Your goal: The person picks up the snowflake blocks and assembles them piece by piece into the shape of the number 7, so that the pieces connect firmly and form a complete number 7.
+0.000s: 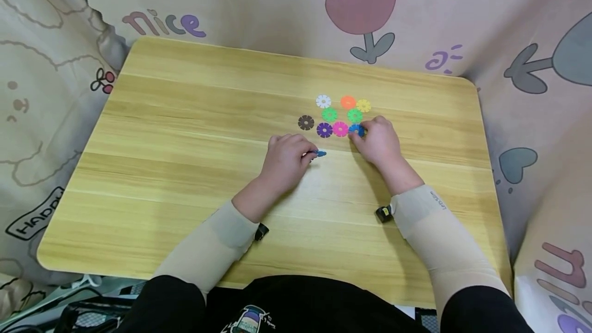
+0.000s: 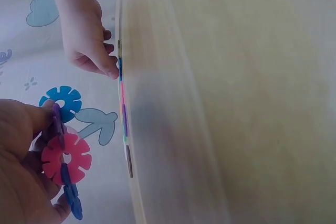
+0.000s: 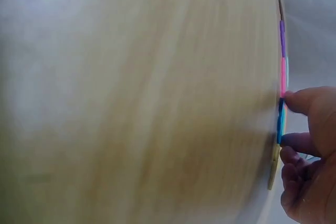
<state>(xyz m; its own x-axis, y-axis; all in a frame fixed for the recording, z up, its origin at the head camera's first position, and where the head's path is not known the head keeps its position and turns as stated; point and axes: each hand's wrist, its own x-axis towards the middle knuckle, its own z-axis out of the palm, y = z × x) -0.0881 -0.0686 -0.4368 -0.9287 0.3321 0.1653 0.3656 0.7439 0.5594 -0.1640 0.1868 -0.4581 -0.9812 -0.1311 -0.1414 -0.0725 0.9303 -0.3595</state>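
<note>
My left hand pinches a small group of joined snowflake discs just above the table. In the left wrist view these are a light blue disc, a purple disc, a pink disc and a dark blue disc, slotted at angles. My right hand has thumb and a finger at opposite edges of a blue disc on the table. Touching or close to its left is a flat pink disc. A tan disc lies beside the blue one, hidden by the hand in the head view.
More flat discs lie beyond my hands: purple, dark brown, white, orange, yellow and two green ones. The wooden table is bordered by a printed curtain.
</note>
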